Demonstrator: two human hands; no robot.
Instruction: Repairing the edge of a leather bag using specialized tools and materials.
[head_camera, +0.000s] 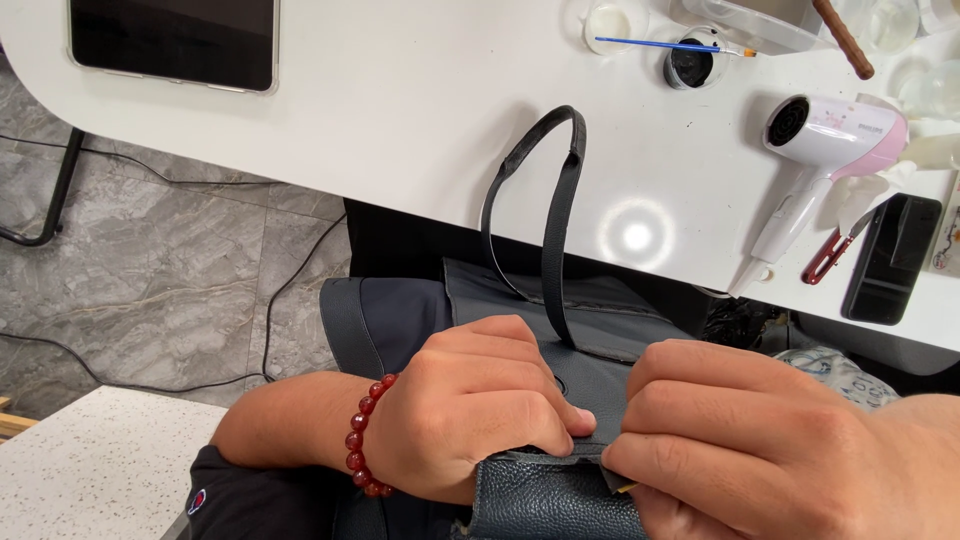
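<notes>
Hands, the left hand (470, 410) and right hand (740, 440), pinched the edge of a soft, floppy dark grey pebbled-leather bag (545, 495), likely best gripped there.

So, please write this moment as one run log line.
left hand: pinches bag edge | right hand: grips edge | bag handle: on table
</notes>
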